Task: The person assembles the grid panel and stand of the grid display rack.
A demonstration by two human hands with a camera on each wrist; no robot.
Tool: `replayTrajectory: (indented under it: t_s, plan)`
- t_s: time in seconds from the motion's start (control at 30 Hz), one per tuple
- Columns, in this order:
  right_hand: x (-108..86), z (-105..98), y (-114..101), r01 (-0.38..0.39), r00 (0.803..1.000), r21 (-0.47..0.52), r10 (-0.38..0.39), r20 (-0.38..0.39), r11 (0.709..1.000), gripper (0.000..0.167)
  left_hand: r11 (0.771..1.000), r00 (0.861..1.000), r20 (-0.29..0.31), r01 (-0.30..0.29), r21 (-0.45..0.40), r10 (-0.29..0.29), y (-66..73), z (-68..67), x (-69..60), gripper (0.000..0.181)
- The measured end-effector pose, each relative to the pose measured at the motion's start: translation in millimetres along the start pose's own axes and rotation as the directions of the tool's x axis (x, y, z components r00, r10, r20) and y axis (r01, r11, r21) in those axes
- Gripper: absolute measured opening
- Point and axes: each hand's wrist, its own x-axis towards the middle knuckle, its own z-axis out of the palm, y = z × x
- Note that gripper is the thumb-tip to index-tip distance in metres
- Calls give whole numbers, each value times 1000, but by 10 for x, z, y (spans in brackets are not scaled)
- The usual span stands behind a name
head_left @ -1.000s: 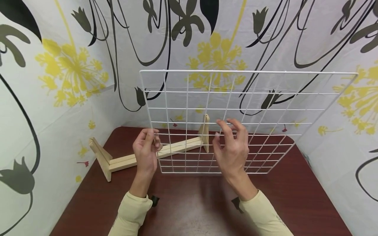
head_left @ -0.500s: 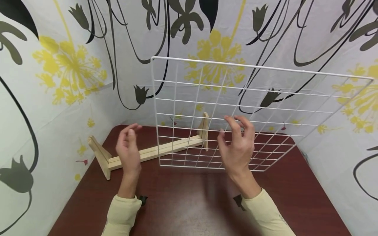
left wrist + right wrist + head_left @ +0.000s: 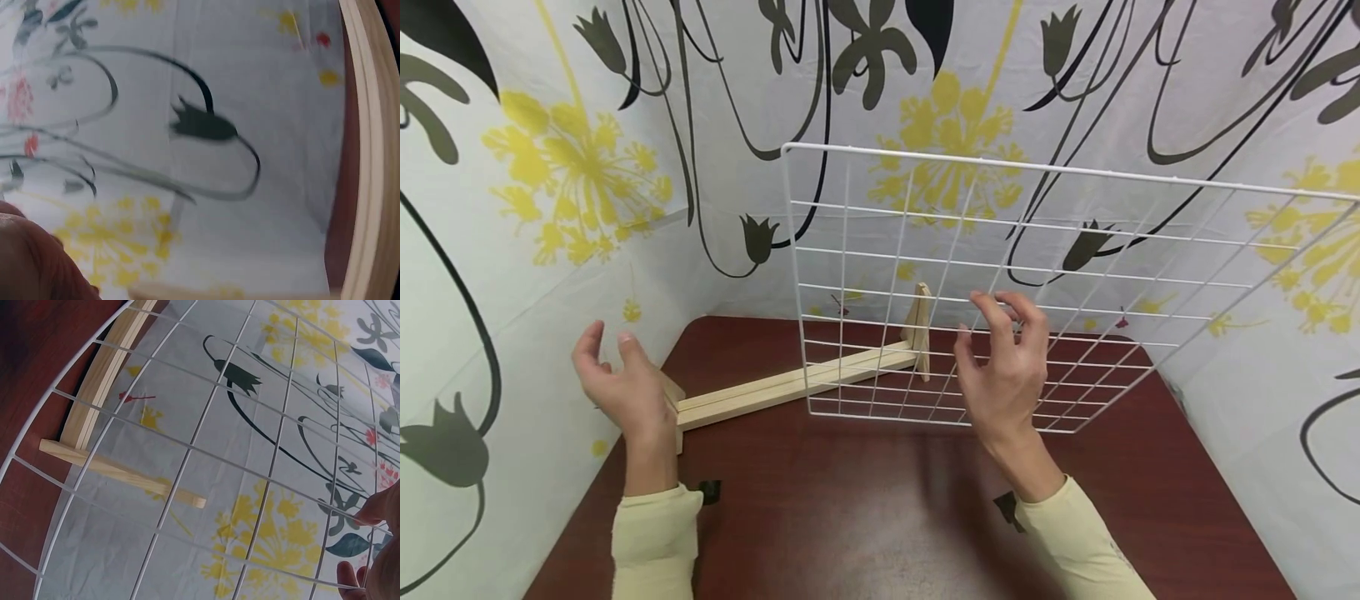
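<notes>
A white wire grid panel (image 3: 981,160) stands tilted in the head view, its left side raised higher than in front of the wall's middle. My right hand (image 3: 1003,375) holds it by wires near its centre, fingers bent; in the right wrist view the fingertips (image 3: 370,511) meet the wires. My left hand (image 3: 632,392) is off the panel, fingers loosely curved, holding nothing. It is over the left end of a pale wooden stand (image 3: 760,397), hiding most of that upright; contact cannot be told. The stand's rail (image 3: 375,150) fills the left wrist view's right edge.
The stand's far upright (image 3: 919,333) shows through the panel. All this is on a dark red-brown table (image 3: 850,500). A floral-patterned cloth wall (image 3: 737,125) closes in the back and both sides. Small dark pieces (image 3: 710,492) show beside the sleeves.
My left hand has let go of the panel's left edge and moved left to the stand's near end. The panel has tilted and shifted right in my right hand, which stays on it.
</notes>
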Motion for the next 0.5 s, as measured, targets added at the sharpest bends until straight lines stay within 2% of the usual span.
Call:
replayTrajectory:
  t_s: [0.07,0.13,0.23,0.33,0.43,0.5]
  plan:
    - [-2,-1,4,2,1000,0,-2,2,1000,43,994,998,24,60,91,-62,-9,-87,81,46]
    - [-1,-5,8,3,1000,-4,-3,4,1000,43,977,989,66,120,177,-133,-56,-158,145,54]
    - [3,-14,13,11,1000,-13,-11,11,1000,43,941,960,125,212,265,-251,-149,-230,191,60]
    - [4,-27,14,23,1000,-16,-22,22,1000,43,926,938,147,268,265,-313,-248,-280,228,50]
    - [1,-39,18,36,999,-18,-35,30,999,43,933,936,153,276,231,-315,-333,-312,274,44]
    - [-2,-47,23,41,999,-20,-40,35,999,43,935,933,172,277,220,-317,-374,-335,302,47]
